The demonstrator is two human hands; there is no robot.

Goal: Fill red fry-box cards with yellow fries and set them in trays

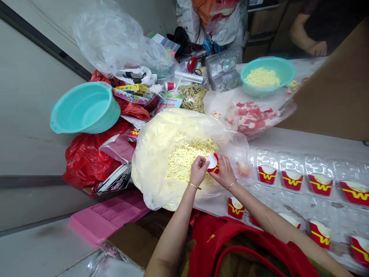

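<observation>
A small red fry carton (213,163) with a yellow stripe and a white inner face is held between my hands. My right hand (224,172) is closed around its right side. The closed fingers of my left hand (198,171) pinch at its left, white edge. Both hands are above a big open plastic bag (152,154), close to a heap of small pale yellow sticks (184,157) that look like miniature fries. On the right, clear plastic trays (291,157) carry several similar red cartons (292,180). Another carton (235,208) stands near my right forearm.
A teal basin (86,107) sits at left above red bags (86,157). Another teal bowl (282,73) holds pale sticks. Bags of red-white pieces (253,117) and dark strands (193,98) lie behind. Cardboard (331,92) rises at right; another person's hand (317,49) is beyond.
</observation>
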